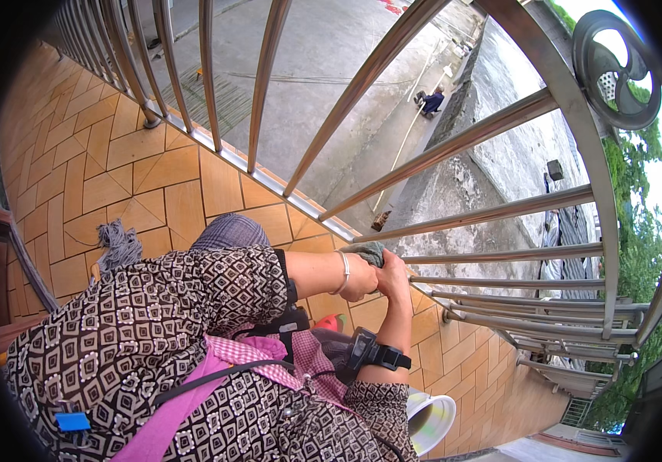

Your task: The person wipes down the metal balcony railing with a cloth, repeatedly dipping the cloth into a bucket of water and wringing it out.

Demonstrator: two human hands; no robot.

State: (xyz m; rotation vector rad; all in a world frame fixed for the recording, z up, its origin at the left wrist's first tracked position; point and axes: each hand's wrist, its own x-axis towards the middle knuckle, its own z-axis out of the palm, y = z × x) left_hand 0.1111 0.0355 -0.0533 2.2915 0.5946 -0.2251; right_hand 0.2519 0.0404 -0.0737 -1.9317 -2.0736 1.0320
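A grey-green cloth [367, 252] is bunched up between both hands, close to the foot of the metal railing. My left hand [359, 282], with a silver bangle at the wrist, is closed around it. Against the left one, my right hand [393, 275] grips the same cloth from the right side; a black strapped device sits on that forearm. Part of the cloth is hidden by the fingers. Below the right forearm, a pale bucket [436, 421] with darkish liquid inside shows partly beside the patterned sleeve.
Stainless steel railing bars [360, 86] run across the front and right of the orange tiled floor [175, 199]. A grey string mop head [120, 245] lies at the left. Beyond the railing, down in a concrete yard, a person [432, 102] is low to the ground near a wall.
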